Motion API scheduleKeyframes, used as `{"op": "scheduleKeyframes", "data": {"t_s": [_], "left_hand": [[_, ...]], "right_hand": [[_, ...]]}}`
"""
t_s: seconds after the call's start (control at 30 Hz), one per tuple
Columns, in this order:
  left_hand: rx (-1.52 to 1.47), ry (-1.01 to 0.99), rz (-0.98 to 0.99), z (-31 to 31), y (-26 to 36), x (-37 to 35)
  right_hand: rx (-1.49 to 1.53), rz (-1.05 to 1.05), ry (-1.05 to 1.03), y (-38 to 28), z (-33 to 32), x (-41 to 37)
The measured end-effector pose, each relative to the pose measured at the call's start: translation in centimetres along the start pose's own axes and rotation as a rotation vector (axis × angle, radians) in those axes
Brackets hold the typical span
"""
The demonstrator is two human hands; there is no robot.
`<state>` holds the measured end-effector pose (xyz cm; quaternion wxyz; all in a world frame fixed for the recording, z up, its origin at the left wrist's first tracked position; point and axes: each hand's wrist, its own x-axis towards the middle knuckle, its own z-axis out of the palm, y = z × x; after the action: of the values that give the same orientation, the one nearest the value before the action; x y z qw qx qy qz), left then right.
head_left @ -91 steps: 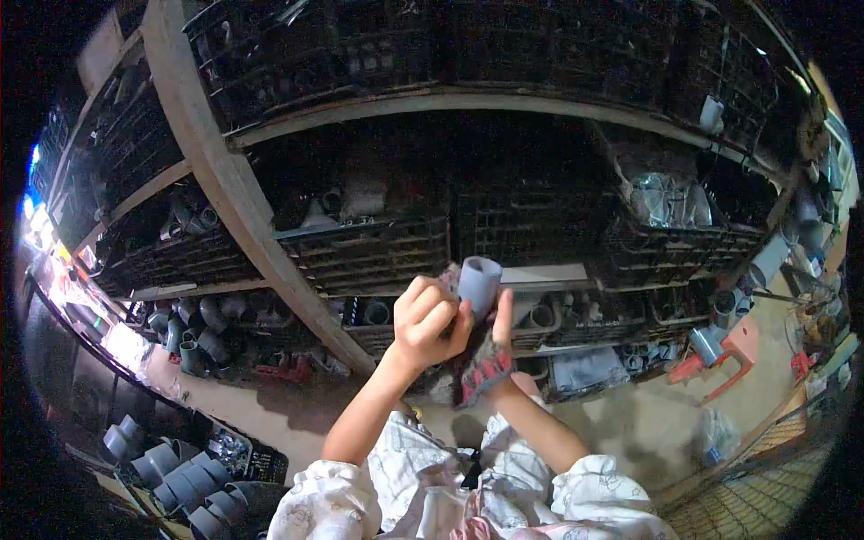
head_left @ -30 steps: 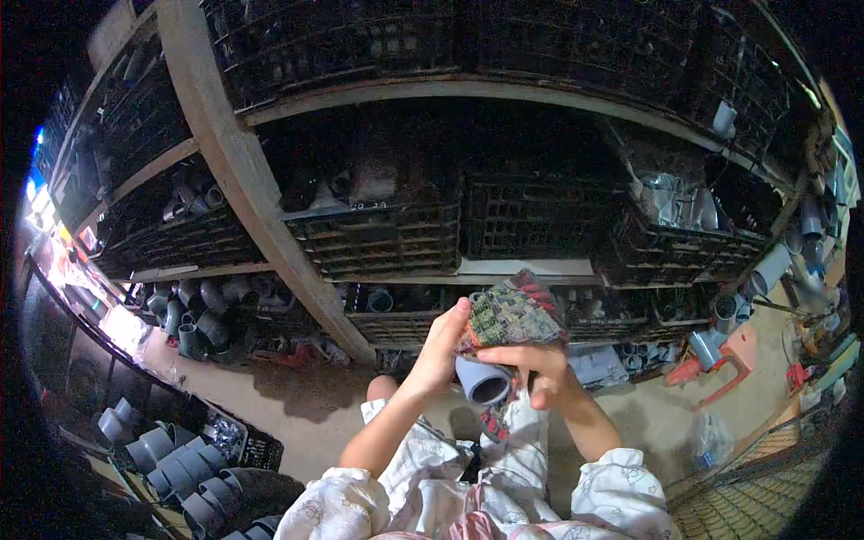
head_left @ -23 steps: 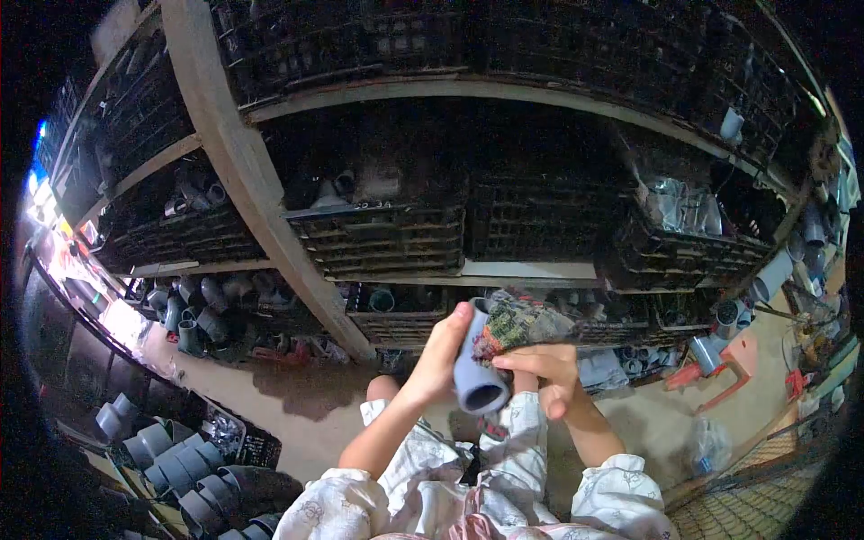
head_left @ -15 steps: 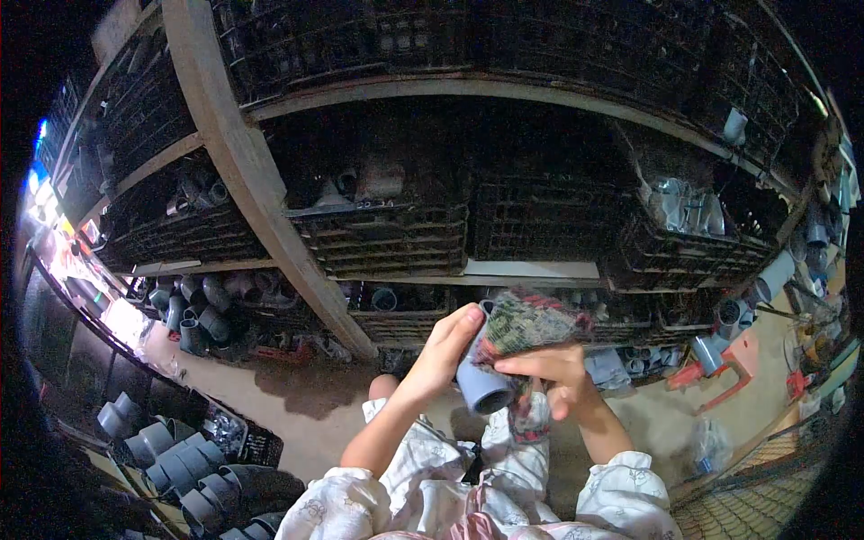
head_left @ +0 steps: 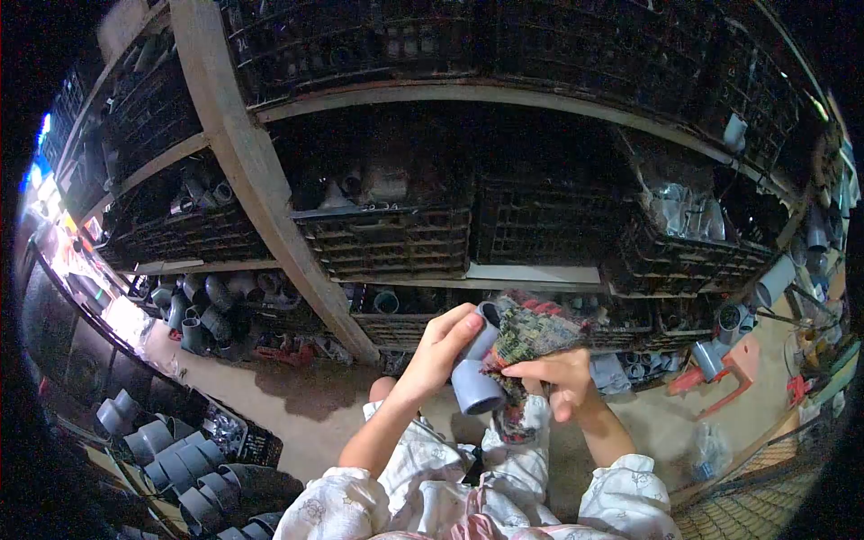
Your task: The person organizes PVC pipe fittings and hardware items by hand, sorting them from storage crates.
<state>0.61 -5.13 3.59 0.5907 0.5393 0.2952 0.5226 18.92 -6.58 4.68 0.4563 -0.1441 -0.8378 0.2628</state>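
Note:
My left hand (head_left: pixel 441 353) is closed around a grey PVC pipe fitting (head_left: pixel 479 371), gripping it from the left. One round opening of the fitting faces up near my thumb, another faces down toward my lap. In my right hand (head_left: pixel 560 378) is a patterned green, red and dark cloth (head_left: pixel 531 331), bunched up and pressed against the fitting's right side. Part of the cloth hangs below my fingers. It hides the far side of the fitting.
Shelves with black crates (head_left: pixel 387 238) stand in front, split by a wooden post (head_left: pixel 261 171). Grey pipe fittings (head_left: pixel 184 463) fill a crate at lower left. A red-orange plastic stool (head_left: pixel 733 378) and a clear plastic bag (head_left: pixel 711 450) are on the floor at right.
The fitting has turned in my left hand, so its upper opening now shows. The cloth has shifted slightly right and uncovers more of the fitting.

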Motion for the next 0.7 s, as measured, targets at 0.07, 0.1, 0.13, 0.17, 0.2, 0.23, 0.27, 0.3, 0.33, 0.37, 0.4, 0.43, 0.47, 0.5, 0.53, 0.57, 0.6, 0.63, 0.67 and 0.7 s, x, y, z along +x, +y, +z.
{"op": "scheduleKeyframes", "data": {"t_s": [0.07, 0.1, 0.13, 0.17, 0.2, 0.23, 0.27, 0.3, 0.33, 0.37, 0.4, 0.43, 0.47, 0.5, 0.53, 0.57, 0.6, 0.63, 0.67, 0.7], "left_hand": [[0.009, 0.012, 0.013, 0.0, -0.1, 0.0], [-0.011, 0.015, 0.011, 0.1, -0.4, 0.1], [-0.03, 0.018, 0.01, 0.1, -0.6, 0.2], [-0.045, 0.029, 0.023, 0.3, -0.7, 0.2], [-0.06, 0.039, 0.035, 0.4, -0.8, 0.2], [-0.075, 0.051, 0.048, 0.4, -0.8, 0.2], [-0.046, 0.053, 0.056, 0.3, -1.0, 0.1], [-0.017, 0.056, 0.063, 0.1, -1.2, 0.1], [0.012, 0.062, 0.071, 0.1, -1.0, 0.0], [-0.024, 0.074, 0.047, 0.2, -0.5, -0.1], [-0.061, 0.085, 0.022, 0.5, 0.3, -0.4], [-0.099, 0.095, -0.004, 0.8, 0.8, -0.6], [-0.108, 0.069, -0.039, 0.2, 0.1, -0.4], [-0.22, 0.09, -0.093, 0.4, 0.3, -0.3], [-0.333, 0.111, -0.146, 0.8, 0.6, -0.1], [-0.445, 0.132, -0.197, 1.2, 0.8, 0.1], [-0.432, 0.193, -0.283, 1.7, 1.1, 0.3], [-0.518, 0.115, -0.313, 1.0, -0.1, 0.6], [-0.379, 0.107, -0.279, 0.8, -0.8, 0.7], [-0.238, 0.099, -0.244, 0.7, -1.6, 1.0]], "right_hand": [[0.012, -0.032, 0.008, 0.1, 0.1, 0.7], [0.015, -0.07, 0.021, 0.1, 0.2, 1.0], [-0.026, -0.089, 0.004, -0.2, 0.4, 1.3], [-0.059, -0.089, -0.009, -0.3, 0.5, 1.4], [-0.092, -0.089, -0.021, -0.3, 0.6, 1.5], [-0.124, -0.089, -0.033, -0.4, 0.7, 1.4], [-0.124, -0.093, -0.024, -0.2, 0.6, 1.2], [-0.107, -0.104, -0.001, 0.1, 0.6, 0.9], [-0.089, -0.116, 0.02, 0.5, 0.6, 0.6], [-0.071, -0.128, 0.041, 0.7, 0.7, 0.4], [-0.035, -0.048, 0.078, 0.2, 1.0, -0.1], [-0.106, -0.043, 0.104, 0.0, 1.1, 0.2], [-0.178, -0.037, 0.132, -0.3, 1.1, 0.6], [-0.25, -0.031, 0.161, -0.4, 1.0, 1.0], [-0.292, -0.051, 0.135, -0.1, 1.1, 1.1], [-0.289, -0.045, 0.132, 0.4, 1.4, 1.0], [-0.286, -0.04, 0.129, 1.2, 1.9, 0.8], [-0.284, -0.037, 0.124, 1.9, 2.4, 0.6], [-0.273, -0.01, 0.122, 2.4, 2.7, 0.4], [-0.243, -0.032, 0.094, 2.4, 2.7, 0.8]]}}
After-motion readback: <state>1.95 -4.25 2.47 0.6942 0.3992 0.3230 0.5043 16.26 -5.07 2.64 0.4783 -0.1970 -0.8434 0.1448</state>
